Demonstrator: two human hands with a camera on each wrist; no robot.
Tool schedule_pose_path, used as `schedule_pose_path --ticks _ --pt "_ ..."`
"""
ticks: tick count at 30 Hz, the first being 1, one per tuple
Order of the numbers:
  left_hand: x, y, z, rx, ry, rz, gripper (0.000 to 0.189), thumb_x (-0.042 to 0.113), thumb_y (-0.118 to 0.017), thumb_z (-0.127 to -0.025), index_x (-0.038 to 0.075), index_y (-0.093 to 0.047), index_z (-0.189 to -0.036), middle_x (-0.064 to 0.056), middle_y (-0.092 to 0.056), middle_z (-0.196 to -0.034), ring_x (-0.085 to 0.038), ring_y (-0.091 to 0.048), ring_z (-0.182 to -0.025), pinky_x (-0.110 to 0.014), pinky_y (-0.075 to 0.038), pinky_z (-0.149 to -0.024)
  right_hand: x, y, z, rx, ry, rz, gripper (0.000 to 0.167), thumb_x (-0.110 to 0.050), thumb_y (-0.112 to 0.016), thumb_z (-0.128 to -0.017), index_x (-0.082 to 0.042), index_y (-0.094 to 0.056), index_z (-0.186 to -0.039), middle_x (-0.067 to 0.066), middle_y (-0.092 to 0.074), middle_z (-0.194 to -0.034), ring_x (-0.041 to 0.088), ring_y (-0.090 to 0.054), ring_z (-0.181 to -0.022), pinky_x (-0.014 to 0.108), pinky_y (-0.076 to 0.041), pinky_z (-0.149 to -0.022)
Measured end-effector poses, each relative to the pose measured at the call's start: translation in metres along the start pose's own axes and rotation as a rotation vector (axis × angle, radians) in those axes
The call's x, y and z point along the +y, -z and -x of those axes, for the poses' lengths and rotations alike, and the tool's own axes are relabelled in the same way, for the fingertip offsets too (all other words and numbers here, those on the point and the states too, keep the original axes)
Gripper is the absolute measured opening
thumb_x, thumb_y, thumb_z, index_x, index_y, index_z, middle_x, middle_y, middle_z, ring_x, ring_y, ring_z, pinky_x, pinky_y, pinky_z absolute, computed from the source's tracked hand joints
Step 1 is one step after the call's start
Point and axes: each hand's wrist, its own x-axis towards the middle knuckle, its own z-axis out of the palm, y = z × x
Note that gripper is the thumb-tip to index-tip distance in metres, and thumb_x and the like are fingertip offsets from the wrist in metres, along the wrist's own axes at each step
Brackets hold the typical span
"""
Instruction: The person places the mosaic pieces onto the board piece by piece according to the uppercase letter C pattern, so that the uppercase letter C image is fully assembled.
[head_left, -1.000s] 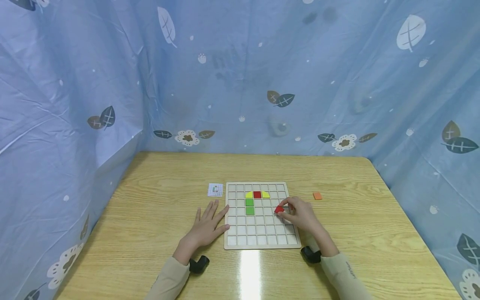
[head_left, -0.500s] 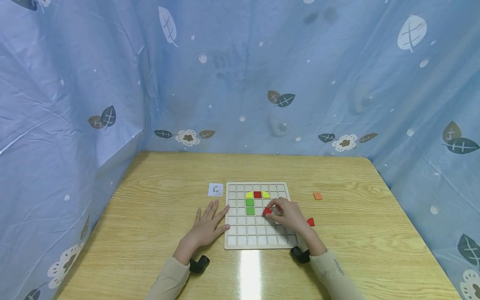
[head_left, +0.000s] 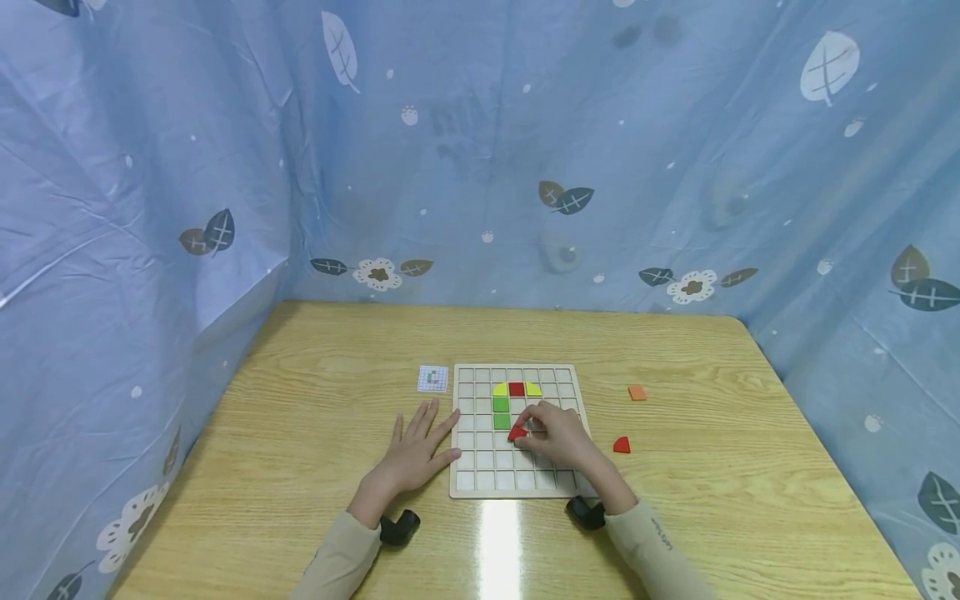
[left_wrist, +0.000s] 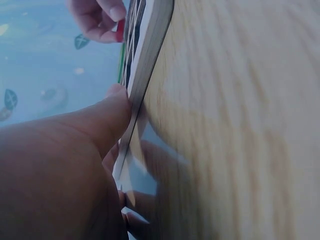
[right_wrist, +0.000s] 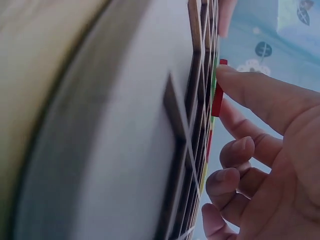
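Note:
My right hand (head_left: 558,435) pinches a red quarter-round tile (head_left: 517,433) between thumb and forefinger, just over the white grid board (head_left: 483,482). In the right wrist view the red tile (right_wrist: 218,92) is held on edge near the board's surface. On the board, two green square tiles (head_left: 501,413) stand in a column, with a yellow quarter-round tile (head_left: 500,390), a red square tile (head_left: 517,389) and another yellow quarter-round tile (head_left: 533,389) in a row above. My left hand (head_left: 412,457) lies with fingers spread, its thumb and forefinger touching the board's left edge.
A small card (head_left: 432,378) printed with a grid pattern lies by the board's upper left corner. To the board's right lie an orange square tile (head_left: 637,392) and a loose red quarter-round tile (head_left: 622,445) on the wooden table (head_left: 315,367). A blue patterned curtain (head_left: 480,150) hangs behind.
My right hand has carried the red quarter-round tile leftward over the board, to just below the green tiles. The loose red tile on the right has come into view. My left hand stays put.

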Motion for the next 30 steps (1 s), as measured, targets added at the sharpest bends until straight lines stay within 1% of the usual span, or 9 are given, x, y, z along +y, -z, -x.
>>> schedule_pose_path --ticks 6,13,21,26,30 --pt "0.0001 0.0003 -0.0001 0.0 0.0 0.005 0.06 0.045 -0.044 -0.095 0.021 -0.027 -0.147 -0.017 -0.01 -0.155 -0.036 -0.005 -0.142 -0.063 0.001 -0.108 -0.0043 -0.0022 -0.0002 -0.038 -0.019 0.032 0.02 -0.031 -0.077 -0.075 -0.023 -0.064 -0.089 -0.009 -0.044 -0.07 0.009 -0.039 -0.066 0.029 -0.024 -0.063" --pt "-0.0007 0.0001 -0.0009 -0.005 0.005 -0.008 0.06 0.046 -0.043 -0.095 0.022 -0.025 -0.148 -0.016 -0.009 -0.155 -0.035 -0.003 -0.142 -0.062 0.002 -0.109 -0.007 -0.0035 -0.0005 -0.021 -0.038 0.031 0.021 -0.032 -0.077 -0.074 -0.023 -0.065 -0.088 -0.009 -0.044 -0.069 0.009 -0.039 -0.065 0.029 -0.023 -0.063" --pt "-0.0015 0.0003 -0.0018 0.001 0.009 -0.01 0.059 0.045 -0.043 -0.096 0.022 -0.027 -0.147 -0.016 -0.009 -0.155 -0.035 -0.003 -0.142 -0.062 0.002 -0.109 -0.0082 -0.0052 -0.0025 -0.019 -0.039 0.049 0.024 -0.038 -0.078 -0.072 -0.024 -0.063 -0.085 -0.01 -0.042 -0.064 0.008 -0.035 -0.059 0.029 -0.021 -0.061" --pt "-0.0032 -0.0024 -0.0021 0.012 -0.014 0.013 0.06 0.044 -0.044 -0.095 0.019 -0.027 -0.147 -0.018 -0.01 -0.154 -0.038 -0.005 -0.142 -0.063 0.003 -0.108 -0.0051 -0.0031 -0.0017 -0.039 -0.011 0.04 0.024 -0.039 -0.076 -0.074 -0.023 -0.064 -0.087 -0.009 -0.043 -0.067 0.008 -0.037 -0.061 0.029 -0.022 -0.062" --pt "-0.0035 -0.0028 -0.002 0.008 -0.016 0.016 0.06 0.045 -0.043 -0.096 0.02 -0.027 -0.147 -0.018 -0.009 -0.154 -0.037 -0.004 -0.142 -0.063 0.003 -0.108 0.0001 0.0017 -0.0004 -0.065 0.059 0.0 0.024 -0.034 -0.076 -0.076 -0.024 -0.065 -0.095 -0.008 -0.047 -0.073 0.007 -0.04 -0.066 0.029 -0.023 -0.065"
